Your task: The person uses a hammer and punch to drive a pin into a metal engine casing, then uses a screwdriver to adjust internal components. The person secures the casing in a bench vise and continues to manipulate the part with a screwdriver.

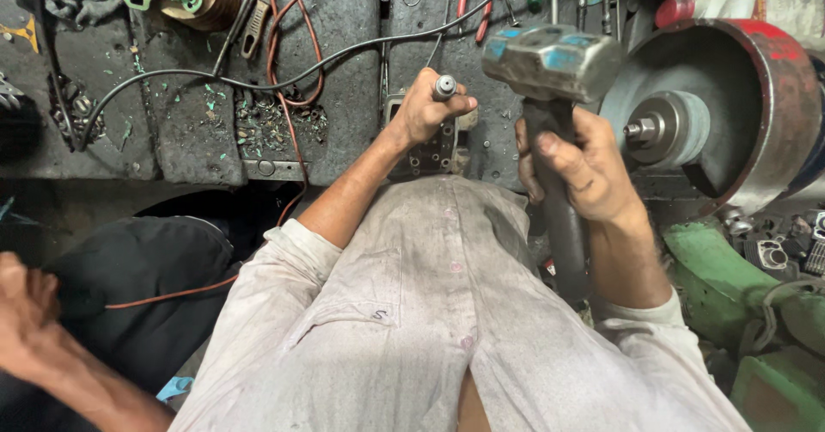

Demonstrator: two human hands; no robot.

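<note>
Above the left hand's (423, 110) punch (443, 86), right hand (580, 164) raises hammer (550, 61).

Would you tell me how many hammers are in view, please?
1: the hammer is raised in the right hand, beside the left hand gripping a punch. Others may be hidden.

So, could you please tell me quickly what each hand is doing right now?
Left hand: closed around a metal punch, held upright.
Right hand: closed on the handle of a hammer, head raised.

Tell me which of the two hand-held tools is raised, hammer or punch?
The hammer, gripped by the right hand, its head lifted. The thin metal punch in the left hand stands upright on the engine part.
</note>
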